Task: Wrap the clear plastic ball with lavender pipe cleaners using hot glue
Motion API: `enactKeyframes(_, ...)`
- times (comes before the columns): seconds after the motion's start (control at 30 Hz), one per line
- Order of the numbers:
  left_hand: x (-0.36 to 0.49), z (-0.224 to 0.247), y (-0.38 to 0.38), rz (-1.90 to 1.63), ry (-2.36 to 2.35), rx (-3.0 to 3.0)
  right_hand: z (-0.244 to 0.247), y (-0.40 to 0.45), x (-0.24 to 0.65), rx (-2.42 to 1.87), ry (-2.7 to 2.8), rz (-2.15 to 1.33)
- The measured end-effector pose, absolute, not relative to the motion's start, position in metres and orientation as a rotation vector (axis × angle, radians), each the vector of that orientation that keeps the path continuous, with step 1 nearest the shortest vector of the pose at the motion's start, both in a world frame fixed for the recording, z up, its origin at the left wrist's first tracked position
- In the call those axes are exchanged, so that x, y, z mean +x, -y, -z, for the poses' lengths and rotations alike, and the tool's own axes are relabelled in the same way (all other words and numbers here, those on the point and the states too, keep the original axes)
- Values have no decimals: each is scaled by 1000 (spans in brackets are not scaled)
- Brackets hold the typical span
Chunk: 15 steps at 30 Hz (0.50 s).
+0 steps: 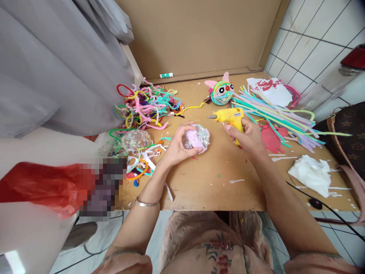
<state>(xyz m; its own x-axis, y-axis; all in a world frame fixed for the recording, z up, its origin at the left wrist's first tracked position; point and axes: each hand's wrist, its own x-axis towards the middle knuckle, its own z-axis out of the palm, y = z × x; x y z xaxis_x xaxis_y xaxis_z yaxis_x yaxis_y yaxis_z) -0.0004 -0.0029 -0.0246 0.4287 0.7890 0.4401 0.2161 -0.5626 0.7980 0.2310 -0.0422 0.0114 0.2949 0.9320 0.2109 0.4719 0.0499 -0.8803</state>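
Note:
Near the middle of the table, my left hand (179,146) is wrapped round a clear ball (203,134) partly covered with lilac pipe cleaner strands. My right hand (248,137) grips the handle of a yellow glue gun (232,117), whose metal tip points left, above and to the right of the ball. Behind the glue gun sits a decorated ball (221,93) with pink ears, black-and-white eyes and a red nose. A second clear ball (136,140) lies left of my left hand.
A tangled heap of pipe cleaners (148,104) covers the table's left; straight pipe cleaners (279,114) lie right, near red-marked paper (269,89). White tissue (310,174), a black cable (336,216) and a brown bag (346,139) are at the right. A glue stick (166,75) lies behind.

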Motion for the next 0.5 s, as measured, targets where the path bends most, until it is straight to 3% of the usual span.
enactKeyframes(0.2, 1, 20, 5, -1095, -850, 2043, -1, 34, 243, -1938, 1292, -103)
enactKeyframes(0.5, 2, 18, 7, -1076, -904, 2079, 12, 31, 245, -2422, 1432, -55)
